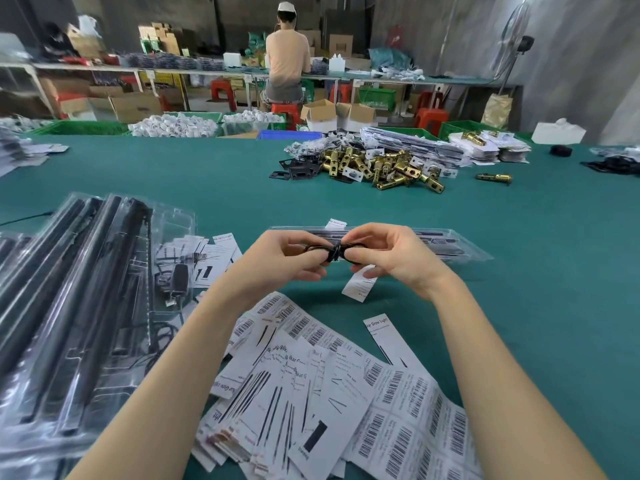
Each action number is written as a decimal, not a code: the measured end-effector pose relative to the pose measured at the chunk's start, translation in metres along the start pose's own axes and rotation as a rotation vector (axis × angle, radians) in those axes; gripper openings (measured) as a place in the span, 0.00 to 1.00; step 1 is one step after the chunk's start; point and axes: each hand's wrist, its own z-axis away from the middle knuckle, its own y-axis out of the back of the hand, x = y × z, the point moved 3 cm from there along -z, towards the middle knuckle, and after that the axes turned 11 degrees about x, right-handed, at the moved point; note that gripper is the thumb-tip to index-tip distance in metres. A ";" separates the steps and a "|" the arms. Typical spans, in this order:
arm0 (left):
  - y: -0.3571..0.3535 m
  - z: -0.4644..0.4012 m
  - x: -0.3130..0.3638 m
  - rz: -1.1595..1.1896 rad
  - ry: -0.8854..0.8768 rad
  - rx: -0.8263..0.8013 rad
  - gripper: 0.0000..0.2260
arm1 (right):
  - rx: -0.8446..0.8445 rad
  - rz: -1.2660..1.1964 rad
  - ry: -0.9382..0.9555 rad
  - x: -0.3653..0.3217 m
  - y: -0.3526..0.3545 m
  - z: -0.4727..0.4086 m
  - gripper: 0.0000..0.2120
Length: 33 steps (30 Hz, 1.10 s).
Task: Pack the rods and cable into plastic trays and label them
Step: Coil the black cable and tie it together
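Your left hand (287, 256) and right hand (388, 252) both pinch one coiled black cable (333, 252) above the green table (207, 174), just before one clear plastic tray (460, 245) holding dark rods. One stack of packed trays (76, 289) lies left; barcode labels (398, 410), too many to count, lie near you.

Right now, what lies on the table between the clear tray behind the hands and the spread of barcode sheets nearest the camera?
In the head view, one small white label lies on green table between the clear tray and the barcode sheets; otherwise bare cloth.
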 end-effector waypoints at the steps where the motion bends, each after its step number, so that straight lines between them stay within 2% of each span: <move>1: 0.000 -0.001 -0.001 -0.012 -0.011 0.013 0.05 | 0.011 0.045 0.024 -0.001 0.000 -0.001 0.08; 2: -0.001 -0.001 -0.001 -0.022 -0.001 0.013 0.05 | 0.016 0.089 0.046 -0.002 0.000 -0.001 0.08; 5: -0.009 0.000 -0.003 -0.114 0.025 0.006 0.14 | -0.008 0.206 0.097 -0.006 0.002 -0.002 0.08; 8: -0.017 0.001 -0.005 -0.281 -0.072 0.102 0.07 | -0.025 0.267 0.140 -0.007 0.003 -0.003 0.08; 10: -0.020 0.003 -0.004 -0.299 -0.091 0.121 0.07 | -0.036 0.301 0.161 -0.007 0.005 -0.004 0.08; 13: -0.021 0.003 -0.003 -0.303 -0.081 0.051 0.11 | -0.070 0.346 0.160 -0.004 0.004 -0.003 0.07; 18: -0.017 0.004 -0.005 -0.573 -0.210 0.002 0.11 | -0.229 0.425 0.057 -0.002 0.003 -0.003 0.11; 20: -0.016 0.003 -0.006 -0.599 -0.244 -0.004 0.10 | -0.162 0.418 0.086 -0.003 0.006 -0.004 0.08; 22: -0.015 0.004 -0.008 -0.594 -0.269 -0.016 0.09 | 0.030 0.527 0.191 -0.002 0.012 -0.007 0.06; 23: -0.015 0.004 -0.010 -0.588 -0.284 -0.022 0.09 | 0.069 0.608 0.219 0.001 0.013 -0.008 0.07; 26: -0.013 0.006 -0.014 -0.575 -0.349 -0.024 0.10 | 0.000 0.795 0.174 0.016 0.011 -0.008 0.11; 33: -0.010 0.008 -0.015 -0.548 -0.462 -0.005 0.10 | 0.087 0.726 0.198 0.024 0.015 -0.009 0.09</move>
